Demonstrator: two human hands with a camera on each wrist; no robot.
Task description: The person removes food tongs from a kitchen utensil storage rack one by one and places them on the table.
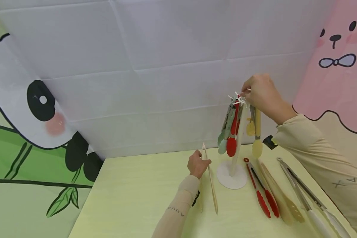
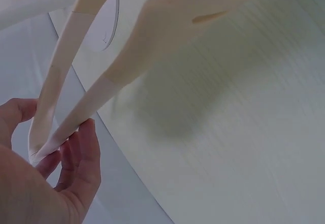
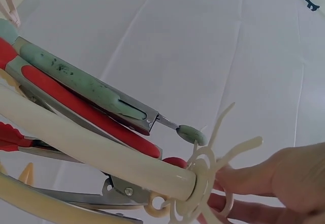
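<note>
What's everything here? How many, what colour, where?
table: 1, pale yellow, below
stand: 1, white, on the table
green tongs: maybe 1, green, on stand
hanging red tongs: maybe 1, red, on stand
yellow tongs: maybe 1, yellow, on stand
lying red tongs: 1, red, right of stand
lying wooden tongs: 1, tan, beside those
long tongs: 1, silver and white, far right
held tongs: 1, tan, left of stand
cloth: 1, white, behind
panda picture: 1, black and white, left
pink picture: 1, pink, right
sleeves: 2, beige, foreground
dark things: 2, black, at sleeves, unclear
left hand: 1, bare, gripping held tongs
right hand: 1, bare, pinching stand's top
</note>
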